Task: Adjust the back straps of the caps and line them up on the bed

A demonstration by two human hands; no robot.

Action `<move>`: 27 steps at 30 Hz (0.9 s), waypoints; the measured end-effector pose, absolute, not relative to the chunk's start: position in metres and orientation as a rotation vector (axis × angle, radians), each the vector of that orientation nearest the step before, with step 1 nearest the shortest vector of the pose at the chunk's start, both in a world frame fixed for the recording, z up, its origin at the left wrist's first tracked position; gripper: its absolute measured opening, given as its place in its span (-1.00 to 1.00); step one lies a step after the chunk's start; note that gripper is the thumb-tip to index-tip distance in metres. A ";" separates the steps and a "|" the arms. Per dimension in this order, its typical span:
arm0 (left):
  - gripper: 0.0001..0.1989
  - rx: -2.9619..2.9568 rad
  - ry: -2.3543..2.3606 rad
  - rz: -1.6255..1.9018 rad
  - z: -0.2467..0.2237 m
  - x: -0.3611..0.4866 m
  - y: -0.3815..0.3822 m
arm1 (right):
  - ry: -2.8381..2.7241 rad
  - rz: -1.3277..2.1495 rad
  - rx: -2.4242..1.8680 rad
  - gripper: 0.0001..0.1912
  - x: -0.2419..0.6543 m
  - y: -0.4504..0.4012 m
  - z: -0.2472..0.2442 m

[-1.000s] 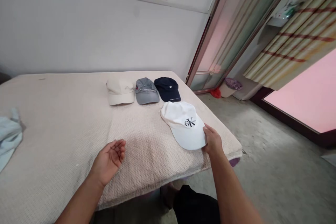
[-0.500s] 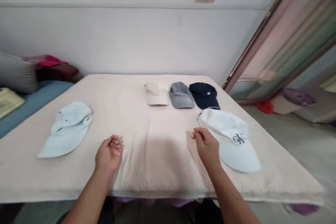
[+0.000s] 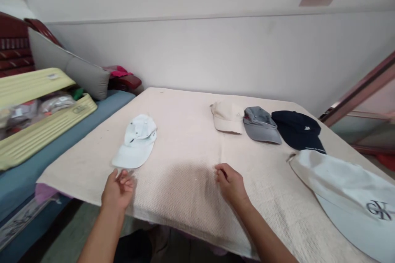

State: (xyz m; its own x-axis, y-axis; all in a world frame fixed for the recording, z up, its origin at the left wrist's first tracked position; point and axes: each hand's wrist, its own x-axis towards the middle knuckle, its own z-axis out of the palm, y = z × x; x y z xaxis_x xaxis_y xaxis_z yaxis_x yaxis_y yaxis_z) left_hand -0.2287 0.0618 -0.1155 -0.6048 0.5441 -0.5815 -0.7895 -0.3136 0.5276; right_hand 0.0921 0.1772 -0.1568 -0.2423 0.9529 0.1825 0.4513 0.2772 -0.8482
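Left hand: the left hand (image 3: pixel 117 191), grip released and empty, fingers spread, sits just below the brim of a pale blue cotton baseball cap (image 3: pixel 135 144).

Right hand: the right hand (image 3: pixel 231 185), grip relaxed and empty, fingers loosely curled, sits low over the cloth, well apart from every cap.

Caps: none is held; all five lie on the cloth. A cream cap (image 3: pixel 226 117), a grey cap (image 3: pixel 261 125) and a navy cap (image 3: pixel 296 129) stand close together in a row at the far side. The pale blue cap lies alone on the left. A white cap with a dark CK logo (image 3: pixel 348 197) lies at the right edge of view, partly cut off.

Surface: a cream waffle-weave cloth (image 3: pixel 185 131) spreads beneath them.

Beyond: a pale yellow plastic storage box (image 3: pixel 40 107) and a grey cushion (image 3: pixel 88 76) sit to the left.
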 end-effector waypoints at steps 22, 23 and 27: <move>-0.77 0.375 0.822 1.039 -0.128 -0.039 0.074 | -0.590 1.935 -0.661 -0.68 0.131 0.189 -0.113; -0.76 0.463 0.825 0.930 -0.130 -0.036 0.073 | -0.535 1.932 -0.646 -0.72 0.139 0.191 -0.112; -0.77 0.583 0.714 0.762 -0.130 -0.043 0.074 | -0.529 1.998 -0.589 -0.75 0.165 0.192 -0.113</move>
State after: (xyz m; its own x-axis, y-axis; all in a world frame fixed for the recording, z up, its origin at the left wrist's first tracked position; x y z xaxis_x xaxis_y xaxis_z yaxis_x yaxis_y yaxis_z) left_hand -0.0428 0.0741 -0.1299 0.5168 0.7776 -0.3582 -0.4087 0.5917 0.6949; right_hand 0.1650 0.1924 -0.1132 -0.4305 0.8828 -0.1880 -0.6742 -0.4530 -0.5833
